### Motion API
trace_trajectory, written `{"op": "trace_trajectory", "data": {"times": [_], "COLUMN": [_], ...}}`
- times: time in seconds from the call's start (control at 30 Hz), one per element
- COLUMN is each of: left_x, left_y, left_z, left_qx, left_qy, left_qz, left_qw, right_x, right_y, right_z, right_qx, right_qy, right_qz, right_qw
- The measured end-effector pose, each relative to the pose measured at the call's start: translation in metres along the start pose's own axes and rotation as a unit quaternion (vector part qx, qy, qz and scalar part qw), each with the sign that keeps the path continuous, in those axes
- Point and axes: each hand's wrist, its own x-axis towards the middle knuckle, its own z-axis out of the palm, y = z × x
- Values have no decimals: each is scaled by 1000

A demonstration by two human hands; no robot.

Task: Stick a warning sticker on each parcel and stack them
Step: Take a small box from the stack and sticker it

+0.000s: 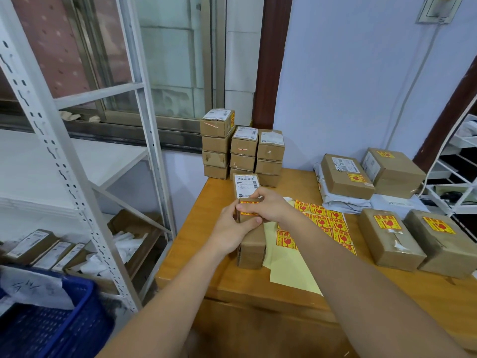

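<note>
A long brown cardboard parcel (251, 244) with a white shipping label lies on the wooden table (196, 244), its far end raised. My left hand (232, 231) grips its left side, thumb across the top. My right hand (268, 205) has its fingers curled over a yellow-and-red warning sticker (249, 211) on the parcel's top, partly hidden by both hands. A sheet of warning stickers (327, 223) lies just right of the parcel on pale yellow backing paper (291, 270).
Three stacks of small parcels (241, 151) stand at the table's back left. Stickered boxes (389, 239) sit at the right, two more (346, 177) on grey mailers behind. A white metal shelf (77, 177) and a blue crate (56, 319) stand at the left.
</note>
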Motion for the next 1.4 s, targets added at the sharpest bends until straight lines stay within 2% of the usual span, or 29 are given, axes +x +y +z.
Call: {"op": "trace_trajectory", "data": {"times": [0.23, 0.43, 0.93, 1.07, 1.13, 1.27, 1.4], "left_x": [-2, -7, -13, -13, -13, -13, -12], "left_y": [2, 7, 11, 10, 11, 10, 10], "left_z": [2, 2, 5, 6, 6, 6, 6], "left_qx": [6, -1, 32, 13, 24, 31, 31], "left_qy": [-3, -2, 25, 28, 32, 41, 42], "left_qz": [-11, -6, 6, 6, 9, 7, 9], "left_qw": [1000, 1000, 999, 999, 999, 999, 999], "right_x": [3, 5, 4, 2, 1, 1, 0], "right_y": [-3, -6, 2, 5, 5, 7, 6], "right_z": [11, 11, -8, -11, -9, 1, 1], "right_qx": [21, -16, -37, -34, 17, 76, 84], "right_qy": [71, 91, -79, -97, -81, 0, 0], "right_qz": [-7, -6, 10, 9, 14, 12, 9], "right_qw": [997, 996, 996, 995, 996, 997, 996]}}
